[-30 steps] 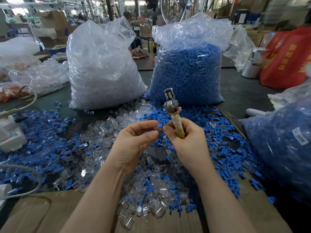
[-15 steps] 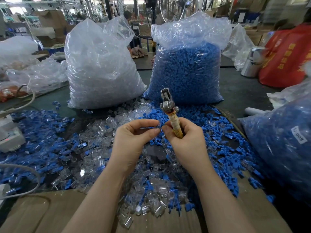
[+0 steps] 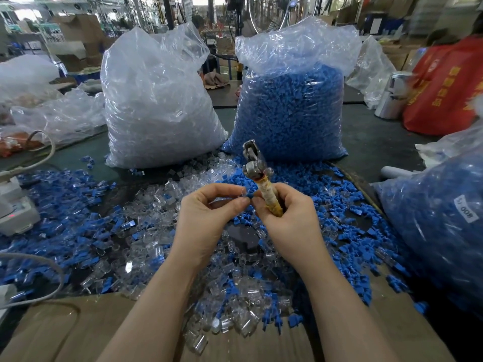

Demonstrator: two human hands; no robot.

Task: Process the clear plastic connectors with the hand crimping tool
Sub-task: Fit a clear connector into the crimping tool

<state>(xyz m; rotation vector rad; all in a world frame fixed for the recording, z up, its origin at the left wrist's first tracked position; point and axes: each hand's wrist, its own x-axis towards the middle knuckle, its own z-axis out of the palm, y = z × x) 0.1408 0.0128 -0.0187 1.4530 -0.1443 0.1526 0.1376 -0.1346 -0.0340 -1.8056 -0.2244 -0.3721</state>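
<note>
We are in a factory assembly hall, at a hand-work station. Two big clear plastic sacks stand at the back of the desk (image 3: 379, 131): one of clear connectors (image 3: 156, 105) at centre left, one of blue plastic parts (image 3: 290, 111) at centre right. Loose clear and blue pieces (image 3: 86, 226) lie strewn in heaps across the desk. A further sack of blue parts (image 3: 439, 226) with a paper label sits at the right edge. In the upper part of the frame we see cardboard boxes (image 3: 78, 30), a large standing fan (image 3: 271, 11) and more desks.
</note>
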